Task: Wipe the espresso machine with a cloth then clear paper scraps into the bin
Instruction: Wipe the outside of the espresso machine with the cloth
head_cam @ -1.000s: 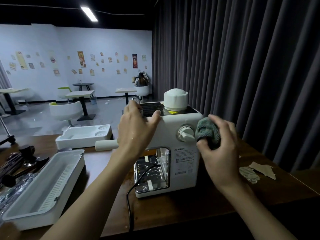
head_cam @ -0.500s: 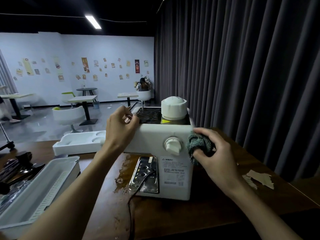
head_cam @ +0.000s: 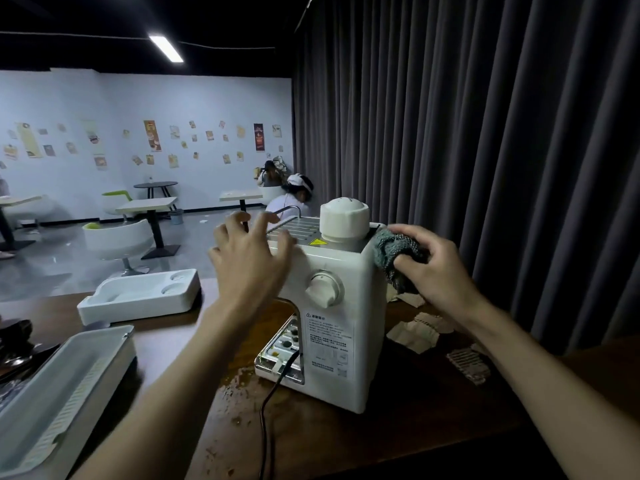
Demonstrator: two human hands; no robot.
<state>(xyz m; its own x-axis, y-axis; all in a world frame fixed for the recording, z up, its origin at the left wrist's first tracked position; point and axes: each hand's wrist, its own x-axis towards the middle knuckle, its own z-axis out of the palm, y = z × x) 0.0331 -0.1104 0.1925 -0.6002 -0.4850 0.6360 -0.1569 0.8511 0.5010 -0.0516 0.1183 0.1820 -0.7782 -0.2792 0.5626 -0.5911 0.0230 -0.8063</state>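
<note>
Espresso machine, white and boxy, stands on the dark wooden table between the two hands, and it reads clearly on my feed. The right hand has its fingers curled round a bunched grey-green cloth and presses it against the machine's upper corner, on the inner side of that hand. The left hand is spread wide, fingers apart and gripping nothing, in front of the machine's other upper edge. It is blurred, and I cannot tell whether it touches the casing. Between the hands I see the round white cap on the machine's top and the dial below it. Paper scraps lie on the table beneath the right wrist and forearm, beside the machine. A black cord runs from near the drip tray toward me, on the inner side of the left forearm. Beyond the left hand's outer side sit a white moulded tray and, nearer, a long white plastic box.
</note>
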